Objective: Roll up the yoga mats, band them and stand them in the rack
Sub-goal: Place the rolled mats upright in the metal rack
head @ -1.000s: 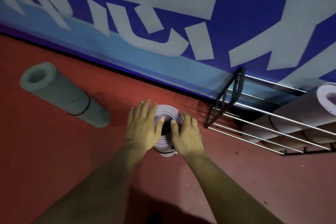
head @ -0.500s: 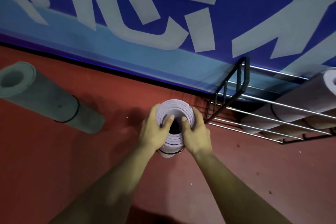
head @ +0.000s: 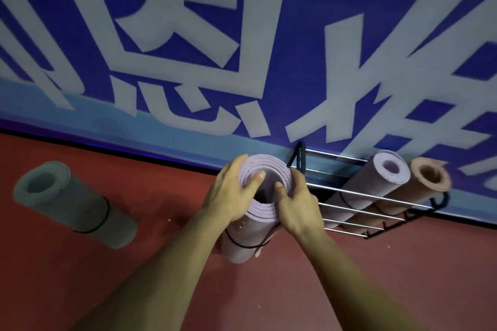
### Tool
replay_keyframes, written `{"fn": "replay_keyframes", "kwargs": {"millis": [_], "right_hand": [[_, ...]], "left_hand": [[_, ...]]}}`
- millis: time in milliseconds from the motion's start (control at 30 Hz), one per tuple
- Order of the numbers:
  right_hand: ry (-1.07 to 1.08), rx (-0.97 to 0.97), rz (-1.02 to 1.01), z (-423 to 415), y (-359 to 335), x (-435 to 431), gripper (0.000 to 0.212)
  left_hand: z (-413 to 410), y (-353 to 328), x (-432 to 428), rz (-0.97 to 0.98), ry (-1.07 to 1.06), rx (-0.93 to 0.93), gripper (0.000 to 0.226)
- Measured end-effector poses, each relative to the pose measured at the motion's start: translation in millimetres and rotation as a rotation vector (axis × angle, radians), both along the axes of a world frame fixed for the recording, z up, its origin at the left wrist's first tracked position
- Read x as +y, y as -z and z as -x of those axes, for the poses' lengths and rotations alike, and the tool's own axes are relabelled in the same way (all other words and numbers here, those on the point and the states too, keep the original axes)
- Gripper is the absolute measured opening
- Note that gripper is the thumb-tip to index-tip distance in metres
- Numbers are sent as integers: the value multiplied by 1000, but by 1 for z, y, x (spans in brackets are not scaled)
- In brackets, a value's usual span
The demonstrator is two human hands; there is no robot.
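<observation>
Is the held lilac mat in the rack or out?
Out. The lilac mat, gripped by left hand and right hand, is left of the rack.

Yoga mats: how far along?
Done: a lilac mat and a tan mat sit in the rack. In hand: left hand and right hand grip a second lilac mat, banded, beside the rack. Left: rack it, then the banded green mat on the floor.

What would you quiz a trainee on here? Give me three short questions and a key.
1. True or false: the lilac mat gripped by the left hand and right hand already wears a black band.
2. How many rolled mats show in the rack? A one, B two, C four.
3. Fill in: the grey-green mat sits on the red ___.
Key: 1 true; 2 B; 3 floor.
</observation>
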State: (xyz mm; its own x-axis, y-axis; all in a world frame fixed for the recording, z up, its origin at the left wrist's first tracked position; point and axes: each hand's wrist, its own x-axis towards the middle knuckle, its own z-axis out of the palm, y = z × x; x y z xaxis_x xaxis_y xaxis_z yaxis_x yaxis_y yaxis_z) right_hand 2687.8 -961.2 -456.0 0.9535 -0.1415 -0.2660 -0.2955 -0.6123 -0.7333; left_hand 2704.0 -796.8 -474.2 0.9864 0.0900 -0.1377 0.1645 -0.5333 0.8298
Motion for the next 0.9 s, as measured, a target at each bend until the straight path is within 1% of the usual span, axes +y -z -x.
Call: {"fn": "replay_keyframes", "kwargs": {"millis": [133,300,467,700,900], "right_hand": [[40,-50,28,5,-72,-37,51],[44,-102,100,5,-148,-94,50],[28,-197,141,10,-216,-149,56],[22,-343,137,10,-286,-216,57],[46,-438,161,-12,-316,-255,61]], "left_hand": [[-4,-74,-37,-55,85,-95,63],[-11,-146,-93,-75,150,-176,51],[-11,-208,-149,-76,150,-241,50],[-12,-283,-218,-73,136,-371,50],[-35,-324,-258,-116,159,-438,49]]}}
